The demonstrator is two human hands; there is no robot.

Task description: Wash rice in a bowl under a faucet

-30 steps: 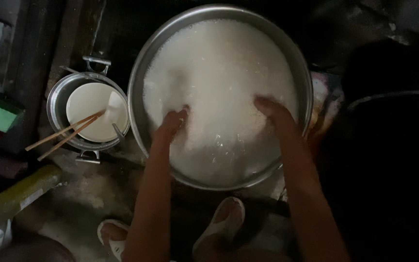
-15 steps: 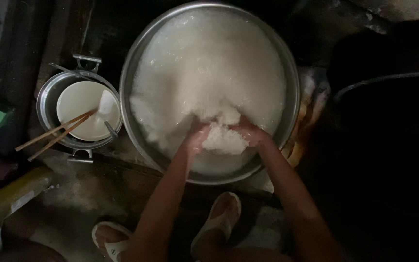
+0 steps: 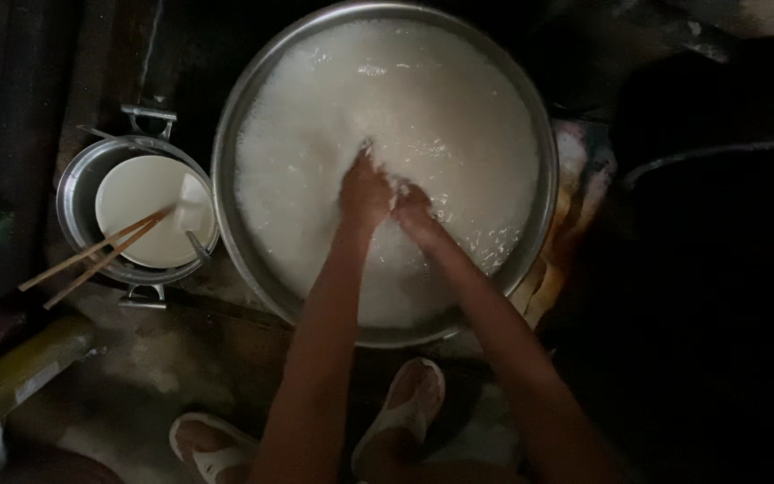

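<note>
A wide round metal basin (image 3: pixel 226 193) stands on the floor, filled with white rice grains (image 3: pixel 423 99) in cloudy water. Both my hands are down in the middle of it, close together. My left hand (image 3: pixel 365 193) presses into the rice with fingers bent, and my right hand (image 3: pixel 412 208) lies right beside it, touching it, fingers half buried in the grains. My forearms reach in from the near rim.
Left of the basin sits a small metal pot (image 3: pixel 73 193) with two handles, holding a white plate (image 3: pixel 141 211), a spoon and a pair of chopsticks (image 3: pixel 96 255). My sandalled feet (image 3: pixel 405 403) are on the wet concrete floor below. A dark container (image 3: pixel 718 170) is at right.
My hands started apart at the near side of the basin, came together gathering rice, and have now pushed forward to the basin's middle.
</note>
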